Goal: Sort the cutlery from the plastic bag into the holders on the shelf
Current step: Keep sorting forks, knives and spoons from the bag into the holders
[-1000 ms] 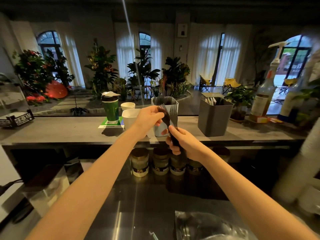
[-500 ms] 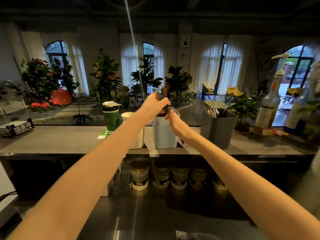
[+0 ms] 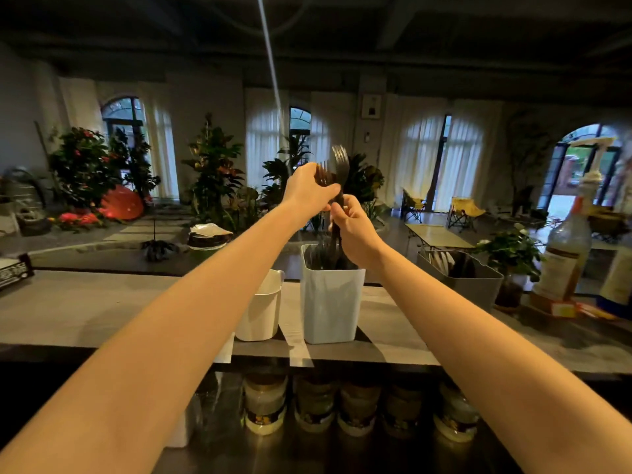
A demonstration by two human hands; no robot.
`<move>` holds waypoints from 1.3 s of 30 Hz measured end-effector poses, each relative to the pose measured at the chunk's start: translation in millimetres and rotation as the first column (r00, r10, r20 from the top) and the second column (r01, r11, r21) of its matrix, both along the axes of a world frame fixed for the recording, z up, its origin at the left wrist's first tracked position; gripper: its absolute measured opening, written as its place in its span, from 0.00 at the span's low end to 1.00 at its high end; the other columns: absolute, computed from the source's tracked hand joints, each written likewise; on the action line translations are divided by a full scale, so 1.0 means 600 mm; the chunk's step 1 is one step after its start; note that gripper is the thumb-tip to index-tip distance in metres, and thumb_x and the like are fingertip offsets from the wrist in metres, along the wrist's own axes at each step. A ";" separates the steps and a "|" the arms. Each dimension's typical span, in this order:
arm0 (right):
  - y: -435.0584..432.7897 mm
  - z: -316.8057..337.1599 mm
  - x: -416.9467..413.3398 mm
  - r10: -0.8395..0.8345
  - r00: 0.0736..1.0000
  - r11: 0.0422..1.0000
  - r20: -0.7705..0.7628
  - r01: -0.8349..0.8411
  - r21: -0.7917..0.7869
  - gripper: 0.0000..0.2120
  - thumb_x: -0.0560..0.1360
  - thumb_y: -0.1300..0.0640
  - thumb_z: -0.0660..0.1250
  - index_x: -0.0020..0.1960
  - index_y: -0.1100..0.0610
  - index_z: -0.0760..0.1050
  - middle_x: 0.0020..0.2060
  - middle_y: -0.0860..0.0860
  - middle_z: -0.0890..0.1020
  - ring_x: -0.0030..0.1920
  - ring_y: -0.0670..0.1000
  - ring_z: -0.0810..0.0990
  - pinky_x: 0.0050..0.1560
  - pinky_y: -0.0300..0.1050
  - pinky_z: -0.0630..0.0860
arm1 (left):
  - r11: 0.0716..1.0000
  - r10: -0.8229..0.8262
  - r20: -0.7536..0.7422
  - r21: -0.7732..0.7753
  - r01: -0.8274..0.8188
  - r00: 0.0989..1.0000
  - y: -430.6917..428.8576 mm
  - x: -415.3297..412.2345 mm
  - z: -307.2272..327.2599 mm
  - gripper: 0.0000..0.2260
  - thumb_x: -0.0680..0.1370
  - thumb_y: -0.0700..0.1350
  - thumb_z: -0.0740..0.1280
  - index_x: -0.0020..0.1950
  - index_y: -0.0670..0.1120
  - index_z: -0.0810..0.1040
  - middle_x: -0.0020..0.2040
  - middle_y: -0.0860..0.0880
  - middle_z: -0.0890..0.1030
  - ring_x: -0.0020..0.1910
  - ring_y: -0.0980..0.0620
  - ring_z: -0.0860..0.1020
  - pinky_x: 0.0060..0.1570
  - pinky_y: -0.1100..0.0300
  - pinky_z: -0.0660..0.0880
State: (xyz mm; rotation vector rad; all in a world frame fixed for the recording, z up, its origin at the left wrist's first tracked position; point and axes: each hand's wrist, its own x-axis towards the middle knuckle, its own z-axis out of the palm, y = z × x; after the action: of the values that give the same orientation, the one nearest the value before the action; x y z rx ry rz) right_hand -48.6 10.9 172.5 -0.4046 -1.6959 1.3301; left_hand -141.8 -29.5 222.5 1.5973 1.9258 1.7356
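Both my hands are raised above the pale blue holder [image 3: 330,302] on the shelf. My left hand [image 3: 307,191] pinches the upper part of a bunch of black plastic forks [image 3: 339,164]. My right hand [image 3: 354,229] grips the same bunch lower down by the handles, just over the holder's mouth. The fork tines point up above my fingers. More dark cutlery stands inside the blue holder. A white holder [image 3: 261,309] stands to its left and a grey holder [image 3: 461,280] with cutlery to its right. The plastic bag is out of view.
The grey shelf [image 3: 85,309] also carries a green lidded cup [image 3: 205,239], a small potted plant [image 3: 509,254] and pump bottles [image 3: 569,241] at the right. Several jars [image 3: 314,408] stand under the shelf on the steel counter.
Both hands rose with the forks from in front of the blue holder to above its mouth. The camera tilted up, so the plastic bag left the bottom of the view.
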 end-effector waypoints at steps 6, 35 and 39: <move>0.038 -0.054 -0.011 -0.125 0.982 0.991 0.139 0.117 0.064 0.06 0.80 0.64 0.58 0.55 0.63 0.71 0.39 0.52 0.74 0.39 0.47 0.71 0.42 0.39 0.68 | 0.994 -0.030 -0.023 -0.102 0.027 0.999 0.037 -0.032 -0.065 0.05 0.76 0.39 0.68 0.49 0.43 0.73 0.50 0.40 0.81 0.36 0.51 0.80 0.38 0.58 0.81; 0.065 -0.049 0.018 -0.581 0.470 0.788 0.665 0.119 0.604 0.04 0.74 0.54 0.69 0.46 0.54 0.79 0.47 0.55 0.82 0.50 0.55 0.78 0.49 0.50 0.75 | 0.969 -0.134 -0.431 -0.245 0.027 0.892 0.017 -0.033 -0.117 0.07 0.77 0.42 0.66 0.51 0.46 0.83 0.46 0.49 0.83 0.44 0.54 0.78 0.50 0.58 0.75; 0.065 -0.056 0.040 -0.554 0.562 0.803 0.614 0.166 0.572 0.10 0.74 0.53 0.67 0.51 0.58 0.80 0.49 0.55 0.82 0.51 0.55 0.79 0.52 0.51 0.77 | 0.960 -0.090 -0.441 -0.276 -0.040 0.893 0.014 -0.029 -0.140 0.10 0.77 0.45 0.67 0.56 0.49 0.82 0.54 0.50 0.82 0.51 0.53 0.78 0.52 0.57 0.75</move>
State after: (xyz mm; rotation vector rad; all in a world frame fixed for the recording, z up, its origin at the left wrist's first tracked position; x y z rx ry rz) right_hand -24.7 50.0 138.8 -1.0989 -2.3584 0.3682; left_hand -158.9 -21.0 138.5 2.0262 2.2008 1.0751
